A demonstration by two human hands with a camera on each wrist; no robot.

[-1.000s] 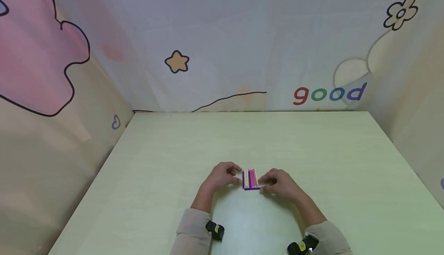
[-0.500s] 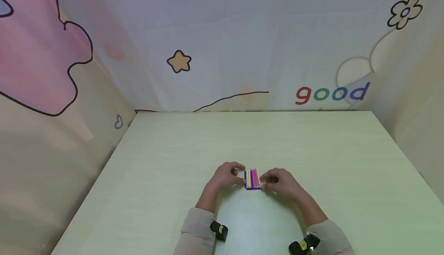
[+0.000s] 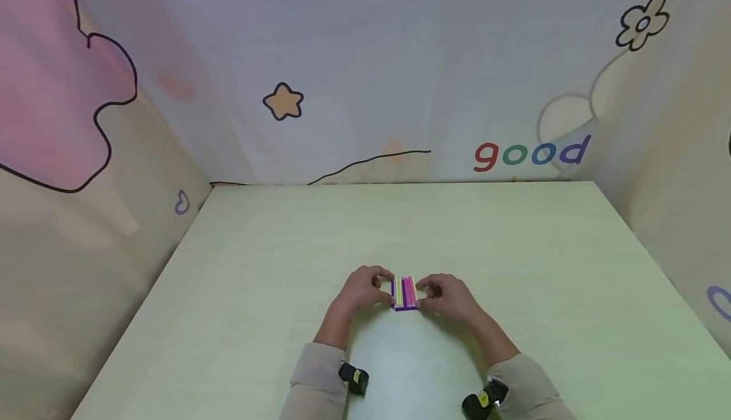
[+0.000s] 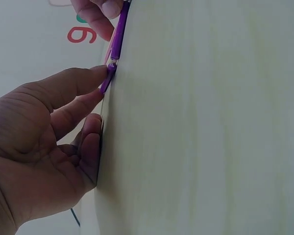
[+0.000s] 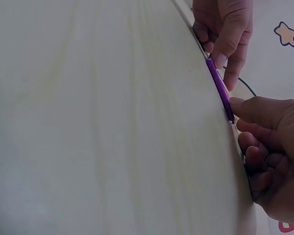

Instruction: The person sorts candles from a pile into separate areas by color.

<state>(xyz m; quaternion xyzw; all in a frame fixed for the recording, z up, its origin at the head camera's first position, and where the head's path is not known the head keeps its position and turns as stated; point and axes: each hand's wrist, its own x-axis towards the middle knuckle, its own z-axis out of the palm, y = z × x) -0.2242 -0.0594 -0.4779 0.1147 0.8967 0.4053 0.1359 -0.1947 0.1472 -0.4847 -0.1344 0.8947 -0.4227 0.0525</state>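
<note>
A small row of thin coloured sticks (image 3: 405, 293), yellow, pink and purple, lies side by side on the table. One purple stick (image 3: 406, 309) runs crosswise along their near ends; another purple stick forms the left side. My left hand (image 3: 363, 287) touches the row's left side, thumb near and forefinger at the far end. From the other side, my right hand (image 3: 450, 296) has its thumb and forefinger against the right side. In the right wrist view its thumb meets the end of a purple stick (image 5: 220, 90). The left wrist view shows the left thumb against purple plastic.
The pale green table (image 3: 257, 268) stretches around both hands. A printed cloth wall (image 3: 365, 77) with a star and the word "good" rises at its back edge, and side cloths flank it. Each wrist carries a small black camera.
My right hand has drawn slightly closer to the left, and its forefinger now sits farther up the row's right side. The row looks a little narrower. The head view has shifted slightly.
</note>
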